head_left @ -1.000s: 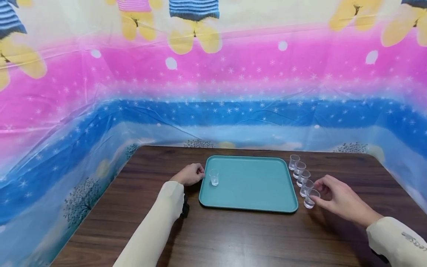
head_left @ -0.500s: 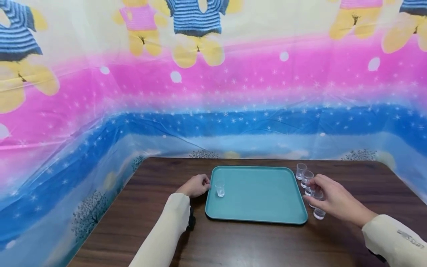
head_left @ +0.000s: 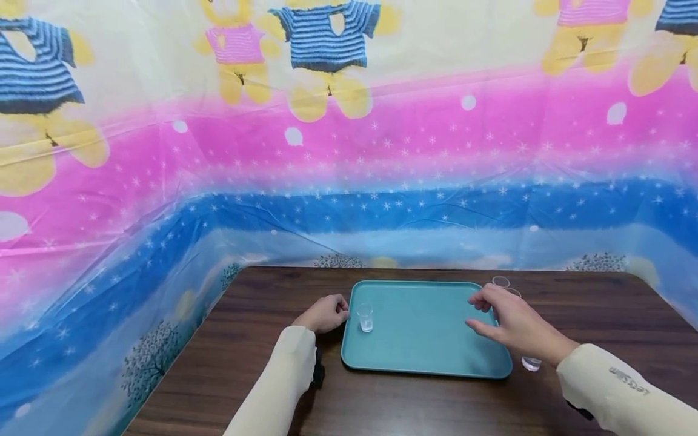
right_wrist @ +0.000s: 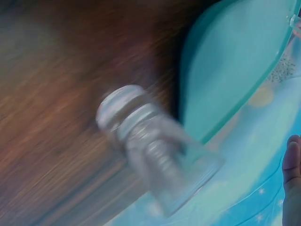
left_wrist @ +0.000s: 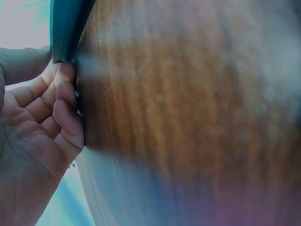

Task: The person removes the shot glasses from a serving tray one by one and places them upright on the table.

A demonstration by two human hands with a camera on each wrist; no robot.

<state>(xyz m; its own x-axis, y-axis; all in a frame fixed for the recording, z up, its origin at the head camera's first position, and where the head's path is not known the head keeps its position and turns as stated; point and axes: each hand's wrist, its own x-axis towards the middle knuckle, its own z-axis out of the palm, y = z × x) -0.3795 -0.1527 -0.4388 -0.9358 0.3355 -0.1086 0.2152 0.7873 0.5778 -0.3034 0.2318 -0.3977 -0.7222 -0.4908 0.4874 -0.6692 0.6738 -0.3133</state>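
Dark wooden tabletop (head_left: 414, 406) at lower frame carries a teal tray (head_left: 425, 357) steadied by the curled left hand (head_left: 324, 313), while a small clear cup (right_wrist: 155, 153), seemingly pinched by the right hand (head_left: 512, 327) at frame centre-right, could be dropped or clipped against the row of cups (head_left: 531, 363) beside the tray.

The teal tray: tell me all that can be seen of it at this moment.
The teal tray is a rounded-corner rectangle with a low raised rim, plastic by its look, lying flat on the dark wooden table. One small clear cup stands upright near its left edge. The left hand rests at that edge, curled fingers against the rim. The right hand is above its right side.
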